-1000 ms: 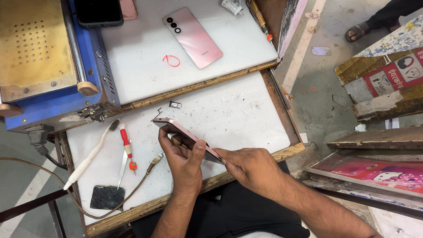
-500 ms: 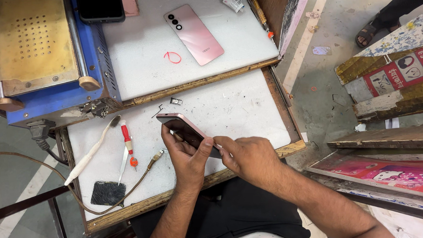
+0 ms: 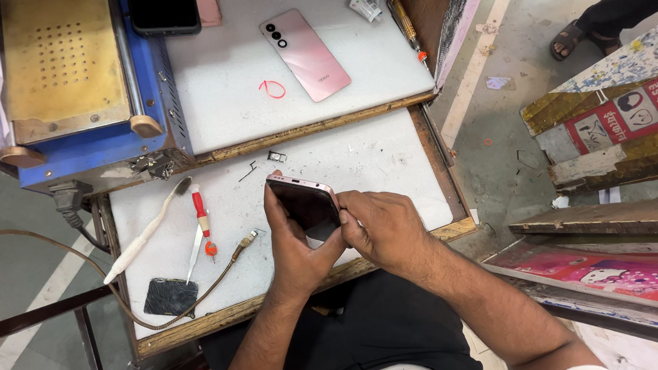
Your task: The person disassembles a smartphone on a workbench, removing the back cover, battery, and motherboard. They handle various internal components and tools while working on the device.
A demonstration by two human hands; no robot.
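Note:
A pink-edged smartphone with a dark screen is held over the lower white work surface. My left hand cradles it from beneath, thumb along its left edge. My right hand grips its right edge, fingers pressed against the side. A small SIM tray and a thin pin lie on the surface just beyond the phone. A pink phone back cover rests on the upper white shelf, beside a red loop of band.
A blue and brass machine fills the upper left. A white toothbrush, red-handled tool, cable end and dark mesh pad lie at left. A screwdriver sits at the shelf's right. Painted boards are on the floor.
The phone has turned from a tilted, edge-on pose to screen up. My right hand has closed in on its right edge, and both hands sit slightly nearer the table's front.

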